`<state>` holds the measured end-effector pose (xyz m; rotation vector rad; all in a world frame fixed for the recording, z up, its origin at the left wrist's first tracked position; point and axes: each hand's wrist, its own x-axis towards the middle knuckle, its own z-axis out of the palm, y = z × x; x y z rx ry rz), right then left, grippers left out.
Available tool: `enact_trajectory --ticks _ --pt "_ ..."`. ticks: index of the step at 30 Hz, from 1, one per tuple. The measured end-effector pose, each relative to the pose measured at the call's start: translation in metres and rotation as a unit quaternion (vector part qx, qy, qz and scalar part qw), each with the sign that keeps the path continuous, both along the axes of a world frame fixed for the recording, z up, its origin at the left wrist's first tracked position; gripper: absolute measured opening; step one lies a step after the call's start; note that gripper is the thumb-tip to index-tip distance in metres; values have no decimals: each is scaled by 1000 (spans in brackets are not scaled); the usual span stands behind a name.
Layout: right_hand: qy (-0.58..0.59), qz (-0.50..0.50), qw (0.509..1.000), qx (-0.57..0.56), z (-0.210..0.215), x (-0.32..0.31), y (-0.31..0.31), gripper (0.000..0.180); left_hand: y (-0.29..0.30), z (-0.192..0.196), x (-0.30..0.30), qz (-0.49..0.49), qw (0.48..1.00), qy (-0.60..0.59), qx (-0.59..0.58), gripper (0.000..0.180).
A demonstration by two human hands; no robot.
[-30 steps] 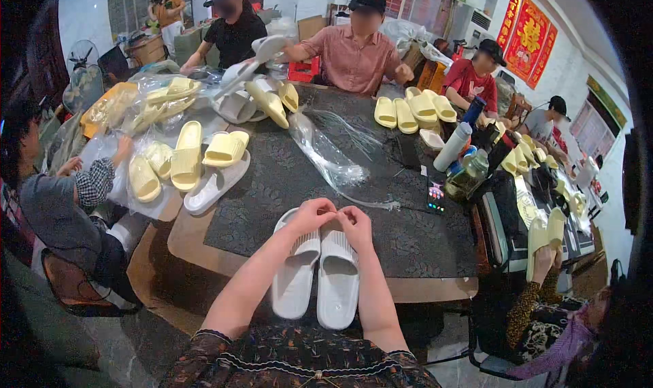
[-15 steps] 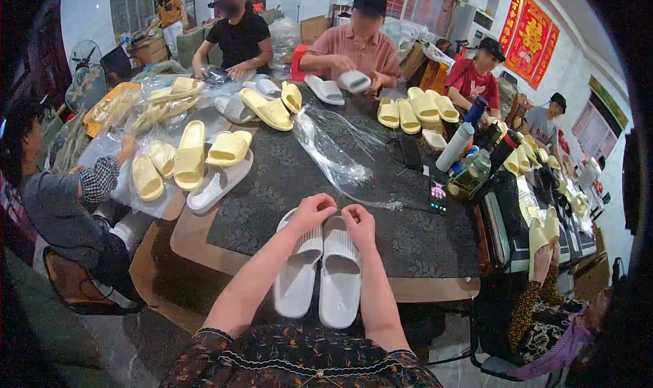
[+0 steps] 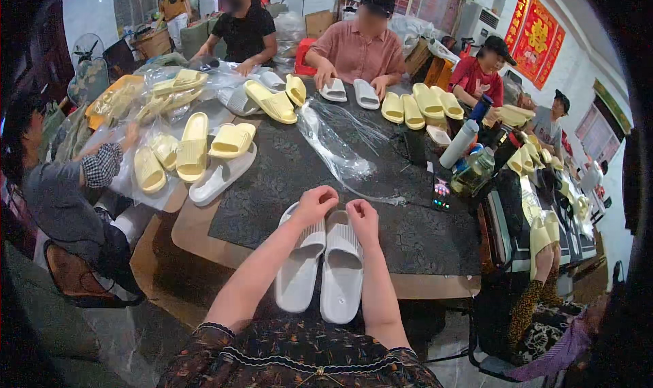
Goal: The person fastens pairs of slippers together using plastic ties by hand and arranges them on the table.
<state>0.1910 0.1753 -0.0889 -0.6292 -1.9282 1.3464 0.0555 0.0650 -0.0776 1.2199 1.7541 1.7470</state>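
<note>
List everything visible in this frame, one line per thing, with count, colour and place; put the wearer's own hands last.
white slippers: 2, pale grey-white, side by side at the near table edge, under both hands
table: 1, dark patterned top with wooden edge, centre
yellow slippers: several, pale yellow, left part of the table
far yellow slippers: about 4, pale yellow, far right
far white slippers: 2, white, under the hands of the person in the pink shirt
plastic bags: loose heap, clear, mid table
bottle: 1, white, right of centre
phone: 1, dark, screen lit, right edge
seated people: about 6, around the table
left hand: on the toe end of the left slipper
right hand: on the toe end of the right slipper
</note>
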Motion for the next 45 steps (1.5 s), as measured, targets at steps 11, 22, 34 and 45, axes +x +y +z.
enact_trajectory --ticks 11,22,34,45 --pt "-4 18 1000 20 6 -3 -2 12 -1 10 0 -14 999 31 -29 11" --pt "19 -1 1000 2 -1 -1 1 12 0 -1 -3 -45 997 59 -15 13" --pt "111 -92 979 144 51 2 -23 10 8 -1 -11 77 996 35 5 12" --pt "-304 211 898 238 80 102 -96 40 -28 27 -126 434 885 -4 166 40"
